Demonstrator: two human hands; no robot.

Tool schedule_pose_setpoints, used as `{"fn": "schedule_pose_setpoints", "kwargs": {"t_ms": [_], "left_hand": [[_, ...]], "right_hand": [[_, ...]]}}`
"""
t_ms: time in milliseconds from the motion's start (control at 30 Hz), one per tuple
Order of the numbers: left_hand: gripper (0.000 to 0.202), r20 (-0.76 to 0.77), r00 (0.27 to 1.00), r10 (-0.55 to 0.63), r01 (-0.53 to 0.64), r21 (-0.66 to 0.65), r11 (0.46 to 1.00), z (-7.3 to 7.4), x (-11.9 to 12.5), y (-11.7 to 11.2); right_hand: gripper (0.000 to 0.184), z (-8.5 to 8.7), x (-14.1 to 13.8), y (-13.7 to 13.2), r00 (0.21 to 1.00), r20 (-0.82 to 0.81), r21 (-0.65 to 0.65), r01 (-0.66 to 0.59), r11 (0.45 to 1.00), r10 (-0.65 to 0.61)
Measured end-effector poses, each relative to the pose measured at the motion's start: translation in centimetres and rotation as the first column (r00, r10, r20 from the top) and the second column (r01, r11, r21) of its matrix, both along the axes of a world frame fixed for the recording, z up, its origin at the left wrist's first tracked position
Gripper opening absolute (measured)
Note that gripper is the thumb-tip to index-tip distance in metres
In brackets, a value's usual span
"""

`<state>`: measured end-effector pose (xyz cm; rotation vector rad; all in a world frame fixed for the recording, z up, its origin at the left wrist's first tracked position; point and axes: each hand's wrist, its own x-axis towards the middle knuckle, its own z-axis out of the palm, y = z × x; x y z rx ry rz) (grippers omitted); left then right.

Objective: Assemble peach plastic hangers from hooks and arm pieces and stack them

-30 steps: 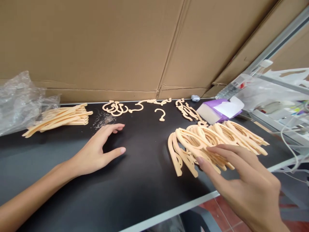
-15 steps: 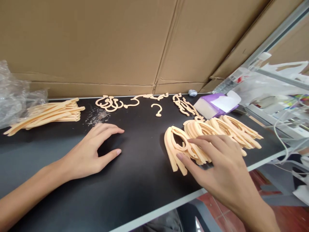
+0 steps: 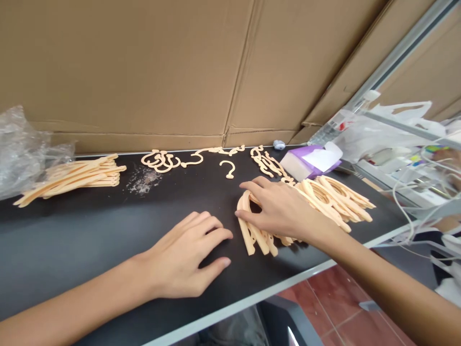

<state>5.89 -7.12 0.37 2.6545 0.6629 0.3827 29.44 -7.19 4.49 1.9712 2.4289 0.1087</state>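
Cream-coloured folding clothes hangers (image 3: 324, 202) lie in an overlapping row on the right of the black table. My right hand (image 3: 277, 206) rests over the left end of that row, thumb and fingers apart, touching the leftmost hangers and covering part of them. My left hand (image 3: 194, 254) hovers low over the table just left of the row, its fingers loosely spread with nothing in them. Loose hanger hooks (image 3: 161, 160) lie along the back edge, with a single hook (image 3: 228, 169) a little in front. Another heap of hooks (image 3: 265, 161) lies behind the hangers.
A stack of straight hanger arms (image 3: 82, 177) lies at the left beside clear plastic wrap (image 3: 21, 151). Small shavings (image 3: 144, 180) are scattered near it. A purple tissue pack (image 3: 311, 161) stands at the back right, by a shelf with cables. Cardboard (image 3: 144, 67) walls the back.
My left hand has moved right and nearer the front edge, toward the hangers. My right hand has shifted left and farther back, now over the row's left end. The view has tilted slightly.
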Motion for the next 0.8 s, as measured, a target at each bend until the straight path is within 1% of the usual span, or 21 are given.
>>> {"fn": "schedule_pose_setpoints", "kwargs": {"t_ms": [133, 267, 433, 533, 667, 800], "left_hand": [[0.026, -0.005, 1.0, -0.007, 0.007, -0.001, 1.0, -0.3, 2.6, 0.3], [0.025, 0.015, 1.0, 0.002, -0.002, -0.016, 1.0, -0.6, 4.0, 0.2], [0.027, 0.083, 0.996, -0.025, 0.029, -0.051, 0.998, -0.9, 4.4, -0.1], [0.028, 0.132, 0.99, -0.054, 0.06, -0.042, 0.997, -1.3, 4.4, -0.1], [0.03, 0.146, 0.987, -0.067, 0.071, -0.024, 0.997, -1.6, 4.3, 0.0], [0.036, 0.155, 0.984, -0.088, 0.093, -0.026, 0.995, -1.6, 4.2, -0.1]], "right_hand": [[0.05, 0.1, 0.2, 0.5, 0.998, -0.049, -0.023, 0.034, 0.999, -0.035], [0.048, 0.3, 0.4, 1.0, 0.995, -0.087, -0.058, 0.035, 0.998, -0.04], [0.046, 0.3, 0.7, 1.4, 0.988, -0.151, -0.107, 0.025, 0.994, -0.041], [0.046, 0.4, 0.8, 1.4, 0.982, -0.185, -0.114, 0.017, 0.993, -0.039], [0.045, 0.5, 0.8, 1.3, 0.982, -0.187, -0.139, 0.0, 0.99, -0.026], [0.045, 0.4, 0.9, 1.3, 0.981, -0.191, -0.13, 0.006, 0.991, -0.031]]}}
